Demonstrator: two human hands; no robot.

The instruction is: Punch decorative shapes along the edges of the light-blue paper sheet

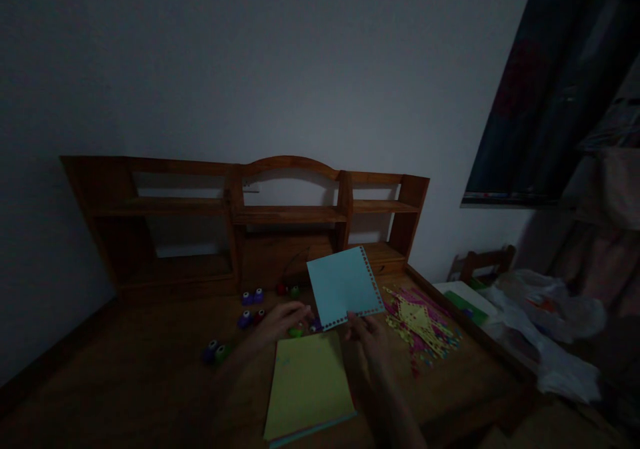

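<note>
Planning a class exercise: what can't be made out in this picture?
Head view:
Lower sheets: mostly covered by yellow paper.
Far side of blue paper in right hand: turned away.
Orange thing in plastic bag: veiled, too dim.
Hanging cloth: cut off by right edge.

open desk (115,376) far left, shelf (290,216) behind

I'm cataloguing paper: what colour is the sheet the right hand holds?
The sheet is pale blue; it shows in the head view, under dim light.
</note>
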